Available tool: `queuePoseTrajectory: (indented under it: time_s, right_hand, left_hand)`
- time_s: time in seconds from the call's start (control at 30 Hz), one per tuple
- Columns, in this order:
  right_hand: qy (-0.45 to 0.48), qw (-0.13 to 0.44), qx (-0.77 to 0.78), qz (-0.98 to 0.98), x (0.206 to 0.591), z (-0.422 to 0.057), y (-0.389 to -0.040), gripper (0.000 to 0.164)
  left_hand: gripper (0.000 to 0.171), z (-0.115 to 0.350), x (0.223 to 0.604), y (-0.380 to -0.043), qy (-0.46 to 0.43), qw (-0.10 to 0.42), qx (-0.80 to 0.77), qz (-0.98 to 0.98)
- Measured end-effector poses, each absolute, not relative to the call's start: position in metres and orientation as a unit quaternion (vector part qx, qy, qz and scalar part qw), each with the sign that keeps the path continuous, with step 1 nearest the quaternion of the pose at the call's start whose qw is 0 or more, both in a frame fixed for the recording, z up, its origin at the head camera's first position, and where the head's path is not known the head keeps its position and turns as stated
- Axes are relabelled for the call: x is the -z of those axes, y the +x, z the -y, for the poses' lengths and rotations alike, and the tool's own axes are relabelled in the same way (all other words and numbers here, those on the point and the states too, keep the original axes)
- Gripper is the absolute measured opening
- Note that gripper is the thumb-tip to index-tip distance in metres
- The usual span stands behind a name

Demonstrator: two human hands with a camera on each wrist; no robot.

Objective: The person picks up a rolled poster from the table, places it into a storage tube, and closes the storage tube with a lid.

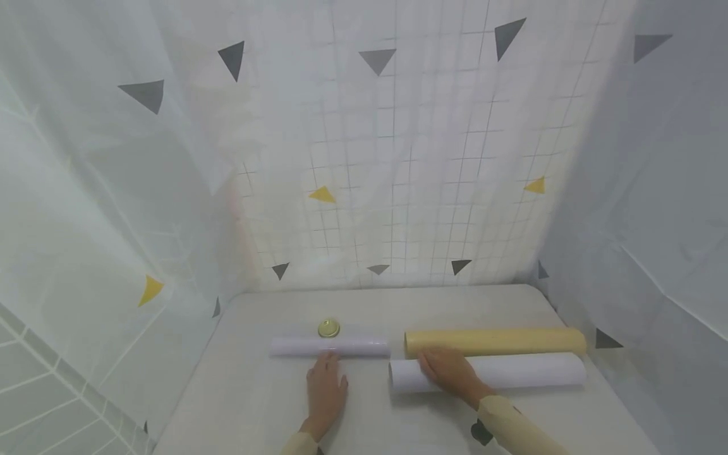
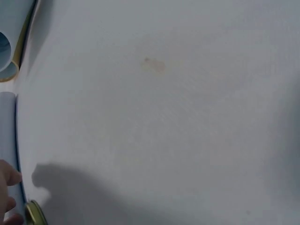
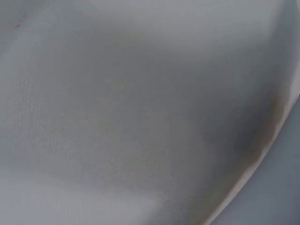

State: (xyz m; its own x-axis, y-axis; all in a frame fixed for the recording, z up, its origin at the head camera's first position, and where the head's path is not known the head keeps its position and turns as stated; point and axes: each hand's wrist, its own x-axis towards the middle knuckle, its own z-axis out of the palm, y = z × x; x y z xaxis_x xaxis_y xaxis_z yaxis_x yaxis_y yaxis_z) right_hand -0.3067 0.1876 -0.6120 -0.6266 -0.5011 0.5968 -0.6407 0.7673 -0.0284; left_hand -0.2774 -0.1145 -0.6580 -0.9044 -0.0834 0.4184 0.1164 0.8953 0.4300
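In the head view a thin lilac-white roll (image 1: 364, 346) lies crosswise on the left part of the table. My left hand (image 1: 327, 388) touches its near side with the fingertips; fingers (image 2: 7, 180) also show beside the roll (image 2: 7, 122) in the left wrist view. Just behind this roll sits a small round gold lid (image 1: 328, 327). To the right lies a thicker white roll (image 1: 529, 371), hollow at its left end. My right hand (image 1: 452, 373) rests across it with the fingers over its top. A yellow roll (image 1: 500, 341) lies right behind the white one.
The white table (image 1: 364, 423) has rounded far corners. Pale sheeting with dark and yellow triangles (image 1: 323, 194) hangs behind it and along both sides. A dark round piece (image 1: 481, 433) shows beside the right sleeve. In the right wrist view the table edge (image 3: 248, 173) curves away.
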Motion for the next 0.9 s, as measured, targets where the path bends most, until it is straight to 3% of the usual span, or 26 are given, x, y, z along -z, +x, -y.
queuePoseTrajectory:
  time_s: [0.3,0.77,0.9]
  right_hand:
    - [0.311,0.284,-0.116,0.899,0.615,-0.190,-0.305,0.036]
    - [0.307,0.292,-0.121,0.898,0.614,-0.191,-0.306,0.040]
    - [0.310,0.297,-0.115,0.896,0.612,-0.191,-0.306,0.038]
  left_hand:
    - [0.044,0.126,0.666,-0.276,0.016,0.165,0.252,0.953]
    - [0.037,0.126,0.659,-0.273,0.048,0.172,0.265,0.948]
    - [0.045,0.126,0.659,-0.273,0.031,0.179,0.276,0.944]
